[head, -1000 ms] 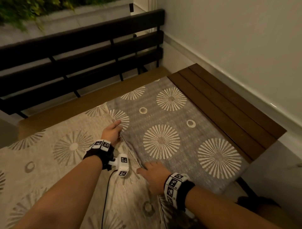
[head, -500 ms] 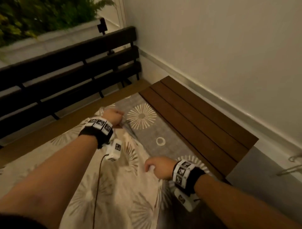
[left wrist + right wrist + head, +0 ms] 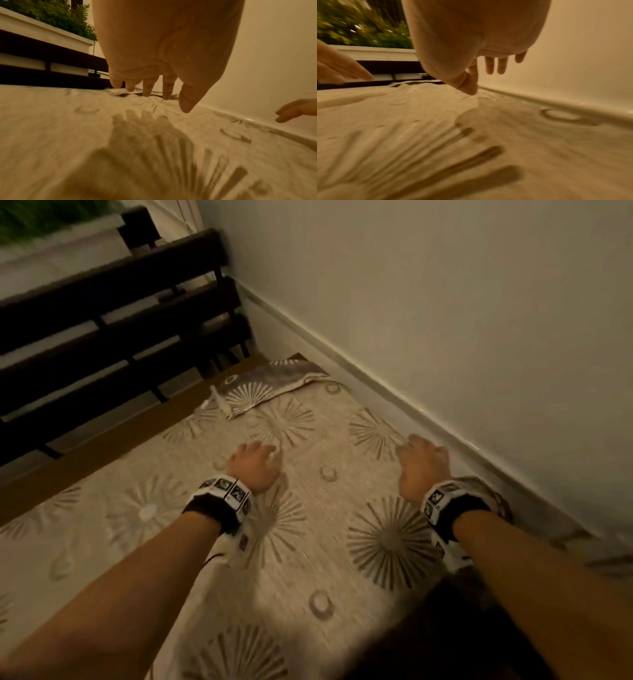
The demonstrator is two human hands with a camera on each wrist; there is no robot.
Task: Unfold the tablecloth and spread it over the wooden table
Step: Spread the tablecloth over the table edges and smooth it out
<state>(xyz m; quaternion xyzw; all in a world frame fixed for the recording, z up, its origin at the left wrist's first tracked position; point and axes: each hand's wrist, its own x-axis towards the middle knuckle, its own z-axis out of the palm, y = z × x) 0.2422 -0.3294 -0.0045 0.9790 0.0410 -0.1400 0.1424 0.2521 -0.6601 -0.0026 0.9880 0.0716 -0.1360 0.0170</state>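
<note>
Tablecloth (image 3: 308, 508) now flipped across, hiding the table; both hands' grip slack, empty.

L hand (image 3: 163, 44) hangs palm-down just above the tablecloth (image 3: 68, 135), fingers (image 3: 147, 88) straight and spread, thumb pointing down; its shadow falls on the cloth below. Cloth is pale w/ sunburst and ring prints, blurred up close, rumpled at the far end. R hand (image 3: 295, 109) enters at right edge, fingers loose, near the wall (image 3: 274, 54). Dark slatted railing (image 3: 42, 75) and a white planter w/ greenery (image 3: 56, 17) at left.
</note>
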